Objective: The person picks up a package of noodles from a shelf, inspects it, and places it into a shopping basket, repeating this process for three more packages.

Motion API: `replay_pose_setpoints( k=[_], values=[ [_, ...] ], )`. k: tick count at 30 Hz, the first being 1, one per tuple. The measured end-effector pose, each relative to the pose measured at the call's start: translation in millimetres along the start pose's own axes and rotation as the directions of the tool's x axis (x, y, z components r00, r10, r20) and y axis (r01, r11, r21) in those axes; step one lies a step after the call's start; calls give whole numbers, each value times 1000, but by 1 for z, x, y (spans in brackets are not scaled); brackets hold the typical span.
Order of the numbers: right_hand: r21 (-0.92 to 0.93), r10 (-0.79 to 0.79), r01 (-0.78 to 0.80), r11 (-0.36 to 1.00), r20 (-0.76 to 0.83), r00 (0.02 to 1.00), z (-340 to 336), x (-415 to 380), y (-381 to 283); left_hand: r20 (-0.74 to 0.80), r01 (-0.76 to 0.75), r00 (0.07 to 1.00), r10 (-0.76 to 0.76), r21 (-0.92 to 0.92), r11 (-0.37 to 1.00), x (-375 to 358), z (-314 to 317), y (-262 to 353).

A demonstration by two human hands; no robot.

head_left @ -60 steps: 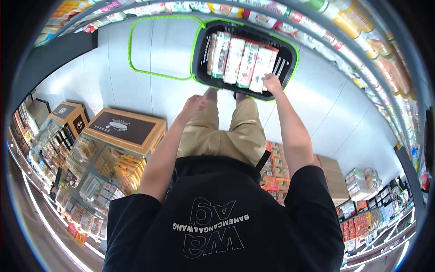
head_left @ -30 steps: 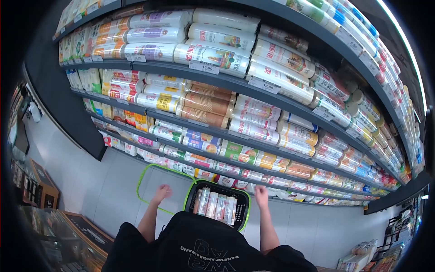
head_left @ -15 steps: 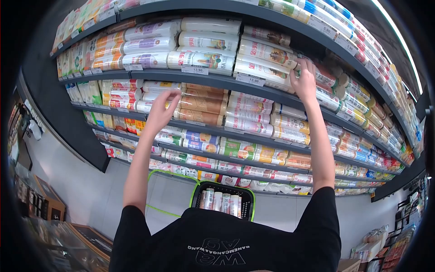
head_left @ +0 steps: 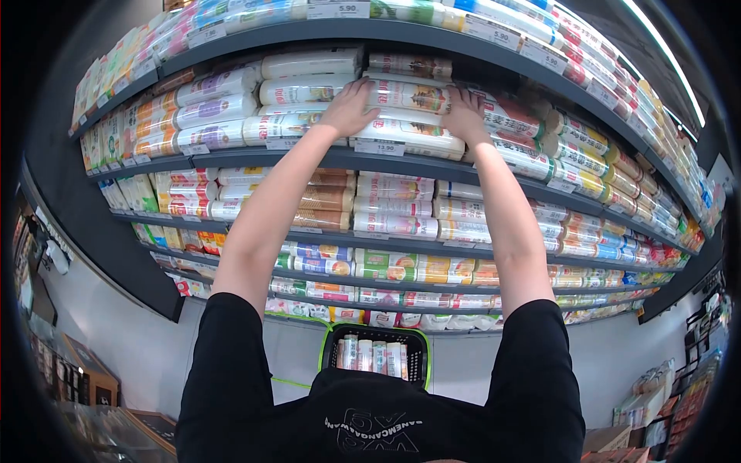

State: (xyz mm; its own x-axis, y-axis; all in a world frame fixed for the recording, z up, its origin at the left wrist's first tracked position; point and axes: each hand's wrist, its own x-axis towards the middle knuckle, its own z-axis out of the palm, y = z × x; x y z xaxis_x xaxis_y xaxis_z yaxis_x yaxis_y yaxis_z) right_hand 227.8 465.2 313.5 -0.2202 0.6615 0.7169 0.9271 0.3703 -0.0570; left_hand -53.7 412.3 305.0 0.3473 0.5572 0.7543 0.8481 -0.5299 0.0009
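A clear-wrapped pack of dried noodles (head_left: 405, 94) with red lettering lies on its side in the upper shelf stack. At its left end is my left hand (head_left: 349, 110), fingers over the end and thumb lower down. My right hand (head_left: 465, 114) grips the opposite end, its fingertips partly hidden behind it. Directly below lies another white noodle pack (head_left: 409, 139), above a price tag (head_left: 380, 147) reading 13.90. More noodle packs (head_left: 309, 91) are stacked just left of my left hand.
Shelf boards (head_left: 324, 32) run above and below my hands. Packs with green and red print (head_left: 509, 119) fill the shelf to the right. On the floor below stands a black basket (head_left: 424, 356) with a green rim, holding several noodle packs.
My left hand has risen from the lower shelf to the left end of the noodle pack. My right hand has moved onto its right end. The view has shifted to the right.
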Motion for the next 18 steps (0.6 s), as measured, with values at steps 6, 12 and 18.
replay_pose_setpoints(
  k=[6, 12, 18],
  values=[
    [57, -35, 44, 997, -163, 986, -5, -8, 0, -82, 133, 988, -128, 53, 990, 7, -1, 15],
    [200, -95, 175, 964, -355, 930, -17, -15, -4, -105, 153, 983, -152, 4, 988, 6, 0, 13],
    [442, 89, 70, 894, -330, 940, -13, -13, -5, -111, 151, 983, -145, 52, 987, 5, -1, 17]
  ],
)
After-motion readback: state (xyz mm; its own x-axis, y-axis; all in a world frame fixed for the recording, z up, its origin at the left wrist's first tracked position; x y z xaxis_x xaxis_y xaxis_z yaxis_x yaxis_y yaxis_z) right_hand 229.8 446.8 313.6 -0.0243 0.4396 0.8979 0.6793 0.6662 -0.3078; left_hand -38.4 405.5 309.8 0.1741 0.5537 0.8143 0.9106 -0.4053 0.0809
